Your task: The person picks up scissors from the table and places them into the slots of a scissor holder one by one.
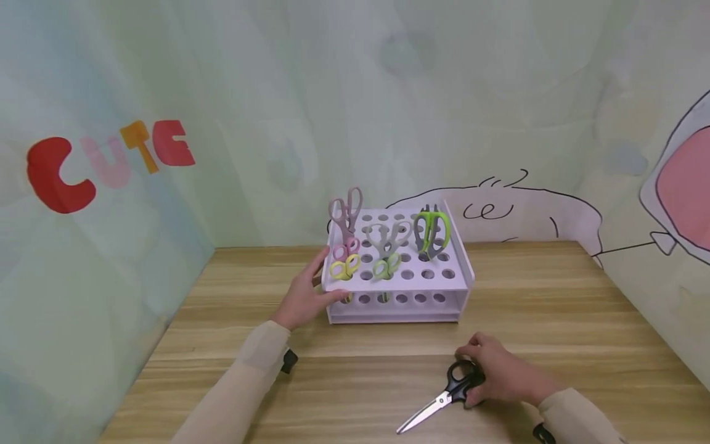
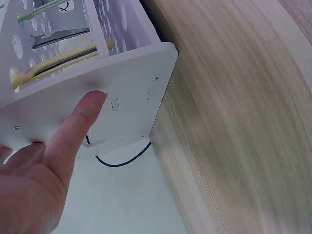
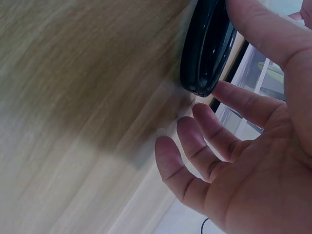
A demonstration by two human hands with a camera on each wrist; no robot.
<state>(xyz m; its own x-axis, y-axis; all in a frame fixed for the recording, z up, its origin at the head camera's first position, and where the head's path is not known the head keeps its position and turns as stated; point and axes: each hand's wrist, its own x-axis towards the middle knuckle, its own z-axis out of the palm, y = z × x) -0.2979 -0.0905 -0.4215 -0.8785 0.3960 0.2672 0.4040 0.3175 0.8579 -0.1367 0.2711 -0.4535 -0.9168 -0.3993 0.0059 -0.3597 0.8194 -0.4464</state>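
A white rack (image 1: 396, 318) with rows of round holes stands toward the back of the table, holding several scissors handles-up. My left hand (image 1: 304, 301) lies against its left side; in the left wrist view a straight finger (image 2: 80, 119) presses the white side panel (image 2: 129, 95). Nearest that hand are small yellow-handled scissors (image 1: 346, 275). In front of the rack, to the right, black-handled scissors (image 1: 458, 388) point their closed blades toward the front left. My right hand (image 1: 496, 370) pinches their handle between thumb and index finger; the other fingers (image 3: 168, 156) are spread beside it.
Also in the rack are mauve scissors (image 1: 345, 225), pale grey ones (image 1: 387, 248), small green ones (image 1: 386, 269) and a green-and-grey pair (image 1: 428, 237). Behind the wooden table (image 1: 266, 271) hangs a printed curtain (image 1: 288, 123).
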